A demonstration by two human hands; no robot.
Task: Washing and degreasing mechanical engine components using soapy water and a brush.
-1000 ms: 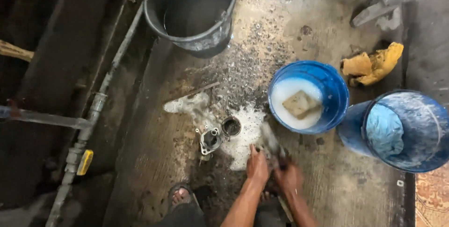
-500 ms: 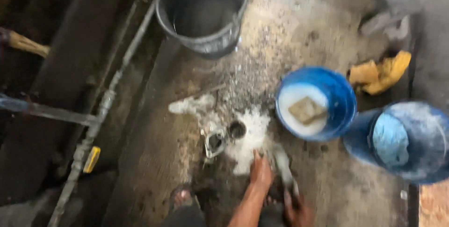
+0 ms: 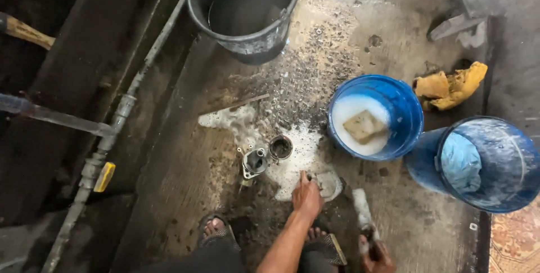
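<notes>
My left hand [image 3: 307, 196] reaches down to the wet concrete floor and grips a small foam-covered metal part [image 3: 331, 186]. My right hand [image 3: 377, 255] is at the bottom edge, to the right, closed around a soapy brush [image 3: 362, 210] that points up towards that part. Just left of my left hand lie a metal engine part [image 3: 254, 161] and a round metal cup [image 3: 280, 148] in a patch of white foam. A blue bucket [image 3: 405, 110] of soapy water with a sponge [image 3: 364, 125] stands to the upper right.
A second blue bucket [image 3: 506, 188] holding a blue cloth [image 3: 460, 161] stands at the right. A grey bucket [image 3: 264, 42] of water is at the top, with a yellow rag [image 3: 450, 86] at the upper right. A pipe [image 3: 121, 112] runs along the left. My sandalled feet [image 3: 215, 229] are below.
My right hand has pulled back down and right with the brush, away from the part. My left hand stays on the part. The camera view shifted slightly.
</notes>
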